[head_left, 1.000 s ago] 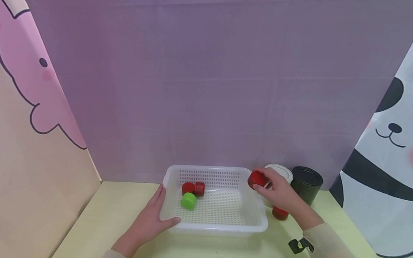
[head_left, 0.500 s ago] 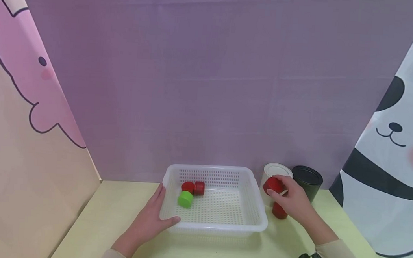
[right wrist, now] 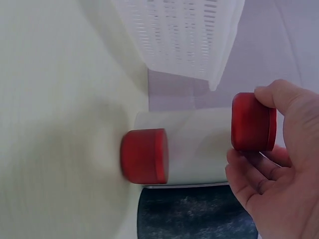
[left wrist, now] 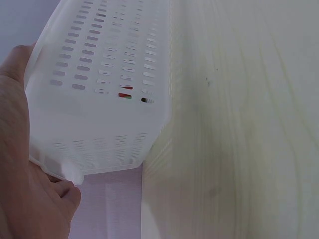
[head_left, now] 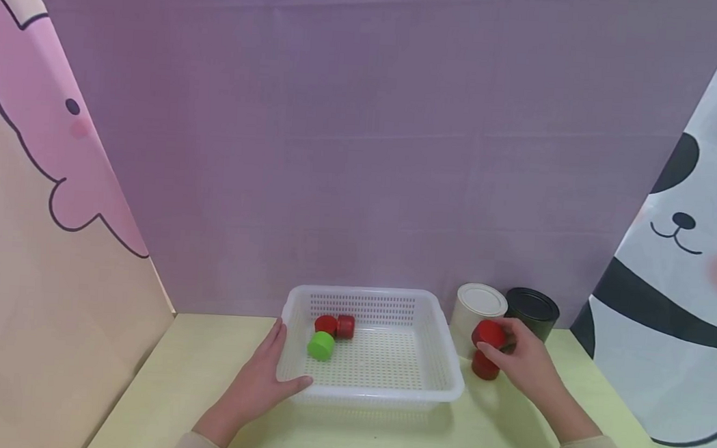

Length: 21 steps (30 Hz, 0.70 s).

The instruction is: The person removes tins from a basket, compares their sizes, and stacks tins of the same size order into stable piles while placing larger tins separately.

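Note:
My right hand (head_left: 525,357) pinches a small red round tin (right wrist: 249,122) between thumb and fingers. It is held above a second red tin (right wrist: 142,157), which stands on the table; the right wrist view shows a gap between them. My left hand (head_left: 253,382) holds the left front corner of a white plastic basket (head_left: 379,394), thumb at the front rim and fingers along the left side. The left wrist view shows fingertips bent under the rim. Inside the basket are an upright red tin (head_left: 325,325), another red tin (head_left: 345,327) on its side and a green tin (head_left: 321,346).
A white can (head_left: 465,319) stands at the back right, just behind the red tins. Beside it stands a dark can (head_left: 532,310). A purple cloth (head_left: 363,149) hangs behind the pale wooden table (head_left: 345,439), with printed panels at both sides.
My right hand has carried its red tin from over the basket's right rim to the right and lower, above the standing red tin. The green tin has shifted slightly left. My left hand keeps its place.

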Motion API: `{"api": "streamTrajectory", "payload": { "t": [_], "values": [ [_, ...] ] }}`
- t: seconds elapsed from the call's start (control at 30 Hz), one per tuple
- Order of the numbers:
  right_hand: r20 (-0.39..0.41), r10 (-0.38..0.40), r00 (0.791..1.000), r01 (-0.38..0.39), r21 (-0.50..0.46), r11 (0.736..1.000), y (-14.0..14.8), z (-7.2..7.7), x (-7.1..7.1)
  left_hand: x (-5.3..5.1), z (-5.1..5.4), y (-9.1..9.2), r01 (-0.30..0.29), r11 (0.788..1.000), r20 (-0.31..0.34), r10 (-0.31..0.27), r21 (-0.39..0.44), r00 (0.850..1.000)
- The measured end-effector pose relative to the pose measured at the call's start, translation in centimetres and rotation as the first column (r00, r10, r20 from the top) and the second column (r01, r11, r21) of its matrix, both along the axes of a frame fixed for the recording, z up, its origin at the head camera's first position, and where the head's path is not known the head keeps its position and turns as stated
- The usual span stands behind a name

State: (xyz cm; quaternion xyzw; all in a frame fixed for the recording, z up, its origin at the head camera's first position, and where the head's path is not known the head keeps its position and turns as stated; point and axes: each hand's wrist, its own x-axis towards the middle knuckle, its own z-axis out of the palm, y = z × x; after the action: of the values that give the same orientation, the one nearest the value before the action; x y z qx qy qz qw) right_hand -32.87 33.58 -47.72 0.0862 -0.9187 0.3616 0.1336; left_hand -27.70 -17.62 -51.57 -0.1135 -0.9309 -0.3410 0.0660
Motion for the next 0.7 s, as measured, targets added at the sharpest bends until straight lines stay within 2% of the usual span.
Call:
{"api": "streamTrajectory", "payload": {
  "t": [0.3, 0.53, 0.7],
  "values": [
    [-0.037, -0.024, 0.999, 0.024, -0.009, 1.0, 0.6, -1.7, -0.3, 0.2, 0.0, 0.0, 0.005, 1.0, -0.02, -0.005, 0.015, 1.0],
    [-0.075, -0.042, 0.996, 0.045, 0.037, 0.998, 0.9, -3.4, -0.8, 0.0, -0.2, -0.1, 0.004, 1.0, -0.016, -0.004, 0.011, 1.0],
    [-0.088, -0.057, 0.995, 0.061, 0.046, 0.997, 1.0, -3.9, -0.8, 0.0, -0.1, 0.0, 0.008, 1.0, -0.014, -0.008, 0.013, 1.0]
  ]
}}
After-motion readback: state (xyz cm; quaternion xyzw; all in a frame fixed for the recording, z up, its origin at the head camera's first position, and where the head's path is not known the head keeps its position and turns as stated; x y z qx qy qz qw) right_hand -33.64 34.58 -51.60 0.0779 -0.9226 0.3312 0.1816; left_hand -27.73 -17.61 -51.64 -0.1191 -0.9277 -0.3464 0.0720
